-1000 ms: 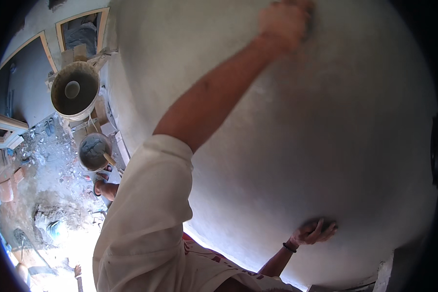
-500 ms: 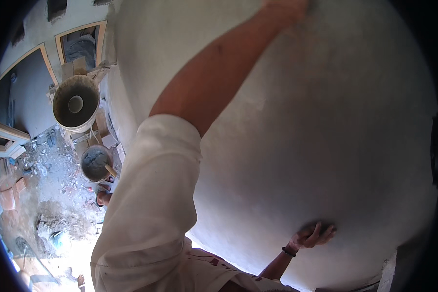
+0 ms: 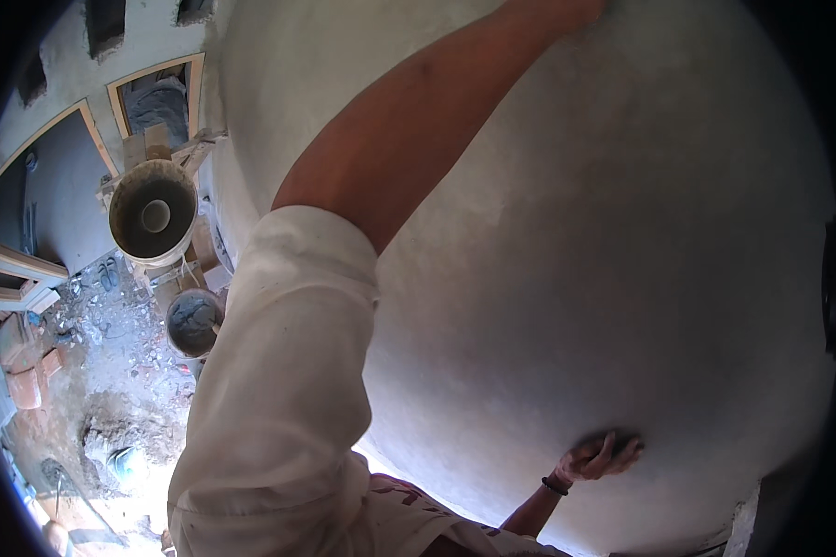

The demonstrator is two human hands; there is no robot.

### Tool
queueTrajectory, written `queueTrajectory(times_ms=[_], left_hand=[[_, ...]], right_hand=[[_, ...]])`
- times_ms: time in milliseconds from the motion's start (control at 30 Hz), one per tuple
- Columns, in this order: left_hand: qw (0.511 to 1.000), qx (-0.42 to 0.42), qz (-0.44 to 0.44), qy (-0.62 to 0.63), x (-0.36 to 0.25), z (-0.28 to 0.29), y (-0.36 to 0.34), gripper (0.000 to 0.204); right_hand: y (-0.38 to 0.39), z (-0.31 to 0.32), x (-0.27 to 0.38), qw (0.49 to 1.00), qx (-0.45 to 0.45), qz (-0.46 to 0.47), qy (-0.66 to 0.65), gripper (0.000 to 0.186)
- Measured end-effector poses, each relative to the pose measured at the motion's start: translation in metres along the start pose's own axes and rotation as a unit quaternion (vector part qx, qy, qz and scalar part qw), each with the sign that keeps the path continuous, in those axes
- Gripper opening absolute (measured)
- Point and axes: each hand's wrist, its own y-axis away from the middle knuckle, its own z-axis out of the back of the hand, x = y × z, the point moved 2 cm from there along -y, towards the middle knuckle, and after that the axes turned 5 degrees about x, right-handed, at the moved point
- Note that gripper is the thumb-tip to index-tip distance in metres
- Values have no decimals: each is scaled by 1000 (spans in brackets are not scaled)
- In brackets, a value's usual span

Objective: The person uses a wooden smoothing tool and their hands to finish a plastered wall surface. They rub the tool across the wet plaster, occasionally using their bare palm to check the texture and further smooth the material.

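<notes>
A grey, freshly plastered wall [image 3: 604, 232] fills most of the view. My left arm, in a white rolled sleeve [image 3: 279, 399], stretches up along it; the forearm runs off the top edge, so that hand is hidden. My right hand [image 3: 602, 457], with a dark band on its wrist, rests against the wall at the lower right. Its fingers are spread and I see nothing in them. A small dark patch lies on the plaster right at its fingertips.
Far below on the left stand a large grey tub [image 3: 153, 212] on a wooden stand and a smaller bucket of grey mortar [image 3: 193, 323]. Rubble, sand and reddish bricks [image 3: 19, 376] cover the ground. Wooden-framed openings [image 3: 153, 97] sit in the adjoining wall.
My left arm has reached higher up the wall, and its hand has slid out past the top edge. My right hand has stayed on the wall at the lower right.
</notes>
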Motion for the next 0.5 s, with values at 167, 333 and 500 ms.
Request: queueTrajectory(times_ms=[167,333,500], left_hand=[[953,101,81,-272,-96,-23,67,29],[996,76,-20,-39,-5,15,-17,32],[983,84,159,34,97,13,23,35]], right_hand=[[-1,11,-14,999,12,11,42,31],[-2,2,-3,1000,-8,8,1,32],[2,1,-10,999,-5,26,18,33]])
